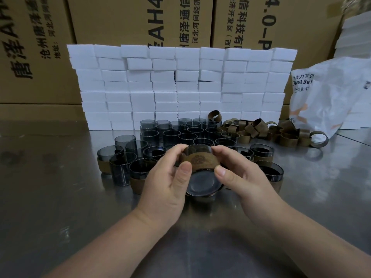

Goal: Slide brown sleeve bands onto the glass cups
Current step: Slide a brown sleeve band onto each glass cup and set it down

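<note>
Head view: I see both hands up over the steel table (60,207), working one glass cup (200,182) between them. The cup is tipped on its side, base facing the camera, mouth pointing away.

A brown sleeve band (197,161) sits around the cup wall, nearer the mouth end, with a dark printed mark facing up.

Left hand (166,177): fingers curled over the far rim, thumb pressed on the band edge. It grips cup and band.

Right hand (243,173): same on the other side, fingers wrapped over the top, thumb on the band edge.

Just behind the hands is a cluster of bare cups (180,131), upright, mouths up. Sleeved cups (261,152) stand to either side of the hands, some stacked.

Loose bands (271,131) are piled back right, beside the bare cups. A white bag (331,93) lies past them.

A wall of white foam blocks (180,83) stands behind the cups, cardboard boxes (120,19) behind that.
</note>
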The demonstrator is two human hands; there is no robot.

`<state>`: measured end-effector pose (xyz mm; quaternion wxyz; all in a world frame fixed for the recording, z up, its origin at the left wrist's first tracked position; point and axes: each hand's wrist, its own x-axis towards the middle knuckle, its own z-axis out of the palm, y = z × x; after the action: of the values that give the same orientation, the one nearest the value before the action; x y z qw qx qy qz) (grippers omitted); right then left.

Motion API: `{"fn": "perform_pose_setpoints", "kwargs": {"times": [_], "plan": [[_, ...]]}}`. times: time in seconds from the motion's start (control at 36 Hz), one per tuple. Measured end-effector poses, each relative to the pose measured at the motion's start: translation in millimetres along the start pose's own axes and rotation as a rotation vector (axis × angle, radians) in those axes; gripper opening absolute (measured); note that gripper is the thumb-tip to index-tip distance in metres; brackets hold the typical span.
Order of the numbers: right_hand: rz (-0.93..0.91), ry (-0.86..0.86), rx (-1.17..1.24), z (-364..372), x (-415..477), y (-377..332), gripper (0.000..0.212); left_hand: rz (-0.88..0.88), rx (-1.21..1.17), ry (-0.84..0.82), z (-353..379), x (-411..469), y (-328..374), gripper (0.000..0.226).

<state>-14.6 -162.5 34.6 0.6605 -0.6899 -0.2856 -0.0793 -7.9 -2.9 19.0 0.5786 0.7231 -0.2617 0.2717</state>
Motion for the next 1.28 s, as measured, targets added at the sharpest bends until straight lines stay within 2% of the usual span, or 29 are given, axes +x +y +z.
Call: {"fn": "perform_pose_setpoints", "kwargs": {"times": [0.11,0.17,0.25,0.33,0.44,0.5,0.58,0.64,0.78,0.92,1.14,1.28], "plan": [[-0.002,0.008,0.029,0.2,0.2,1.4,0.040,-0.010,-0.015,0.000,-0.2,-0.3,1.3,0.073],[0.007,0.015,0.034,0.7,-0.2,2.6,0.048,-0.015,-0.007,0.001,0.0,-1.1,0.9,0.061],[0.021,0.000,-0.002,1.4,-0.8,6.5,0.048,-0.074,-0.020,-0.034,1.9,-3.1,-2.9,0.043],[0.029,-0.023,-0.061,2.6,-1.3,9.2,0.048,-0.104,-0.041,-0.084,4.3,-4.8,-5.8,0.045],[0.045,-0.070,-0.124,3.8,-1.1,9.5,0.063,-0.079,0.075,-0.148,4.7,-6.0,-5.2,0.052],[0.030,-0.086,-0.138,5.3,-1.2,8.9,0.059,-0.072,0.116,-0.171,4.8,-5.8,-5.0,0.058],[0.018,-0.093,-0.129,5.8,-2.1,7.9,0.044,-0.085,0.113,-0.182,5.4,-4.8,-3.0,0.054],[0.015,-0.115,-0.167,5.0,-3.1,8.4,0.047,-0.122,0.087,-0.194,6.4,-5.1,-2.3,0.052],[-0.049,-0.116,-0.270,3.9,-4.3,7.8,0.070,-0.087,0.086,-0.147,7.9,-7.5,0.2,0.043],[-0.093,-0.144,-0.343,3.6,-4.9,6.9,0.065,-0.006,0.111,-0.103,8.1,-7.0,4.7,0.040],[-0.089,-0.146,-0.350,2.7,-5.1,9.3,0.069,0.001,0.111,-0.058,10.9,-6.7,3.4,0.033],[-0.102,-0.136,-0.321,3.7,-4.9,10.2,0.063,-0.006,0.107,-0.050,10.9,-7.2,3.0,0.031]]}}
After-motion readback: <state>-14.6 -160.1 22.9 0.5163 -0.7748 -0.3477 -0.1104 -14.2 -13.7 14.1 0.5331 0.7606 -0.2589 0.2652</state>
